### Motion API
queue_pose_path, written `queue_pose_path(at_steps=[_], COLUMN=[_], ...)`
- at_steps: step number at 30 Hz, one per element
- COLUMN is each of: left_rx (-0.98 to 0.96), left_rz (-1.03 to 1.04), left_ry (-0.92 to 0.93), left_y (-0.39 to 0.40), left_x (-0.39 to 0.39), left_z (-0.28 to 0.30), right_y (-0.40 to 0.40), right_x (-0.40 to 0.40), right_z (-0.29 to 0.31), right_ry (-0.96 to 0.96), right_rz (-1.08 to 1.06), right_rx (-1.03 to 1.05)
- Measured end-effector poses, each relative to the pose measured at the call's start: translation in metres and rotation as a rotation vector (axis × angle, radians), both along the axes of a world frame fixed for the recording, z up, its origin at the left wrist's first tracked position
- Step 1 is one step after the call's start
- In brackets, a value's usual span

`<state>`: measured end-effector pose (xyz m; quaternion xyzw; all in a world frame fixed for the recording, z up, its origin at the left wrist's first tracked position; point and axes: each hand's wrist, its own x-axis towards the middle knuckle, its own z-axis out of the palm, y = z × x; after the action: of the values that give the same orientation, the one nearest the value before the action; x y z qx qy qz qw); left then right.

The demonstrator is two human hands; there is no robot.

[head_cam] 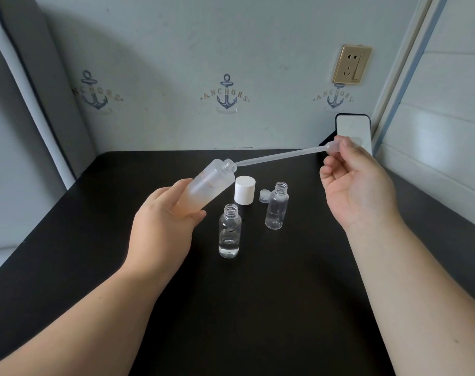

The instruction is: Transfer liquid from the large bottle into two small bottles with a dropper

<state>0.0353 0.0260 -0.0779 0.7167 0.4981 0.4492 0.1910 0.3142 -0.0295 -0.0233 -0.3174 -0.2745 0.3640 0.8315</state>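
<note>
Frosted plastic large bottle [203,185], tilted in the left hand [163,226] wrapped round its base, looks light and slick, while the right hand [353,185] pinches the soft bulb of the clear dropper [279,156], tip at its open neck.

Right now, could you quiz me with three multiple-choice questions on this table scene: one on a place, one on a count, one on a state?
1. Where is the dropper tip?
A. at the large bottle's mouth
B. inside a small bottle
C. lying on the table

2. How many small clear bottles stand on the table?
A. one
B. two
C. four

3. The large bottle is:
A. capped
B. upright
C. tilted, open

Answers:
1 A, the tip meets the open neck.
2 B, the near small bottle and the far small bottle.
3 C, the left hand tilts it; the white cap stands apart; the right hand pinches the bulb.
</note>
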Motion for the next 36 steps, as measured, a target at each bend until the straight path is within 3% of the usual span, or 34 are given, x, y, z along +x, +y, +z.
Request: queue_pose_path(at_steps=[9, 23, 36], left_rx=[0.065, 0.073, 0.052], left_rz=[-0.001, -0.027, -0.014], left_ry=[0.068, 0.082, 0.061], left_y=[-0.001, -0.001, -0.001], left_x=[0.003, 0.004, 0.005], left_z=[-0.003, -0.005, -0.003], right_y=[-0.001, -0.001, -0.001], right_x=[-0.007, -0.036, -0.029], right_z=[0.0, -0.003, -0.003], right_ry=[-0.054, -0.404, -0.369], right_rz=[0.042, 0.181, 0.22], right_rx=[-0.039, -0.064, -0.086])
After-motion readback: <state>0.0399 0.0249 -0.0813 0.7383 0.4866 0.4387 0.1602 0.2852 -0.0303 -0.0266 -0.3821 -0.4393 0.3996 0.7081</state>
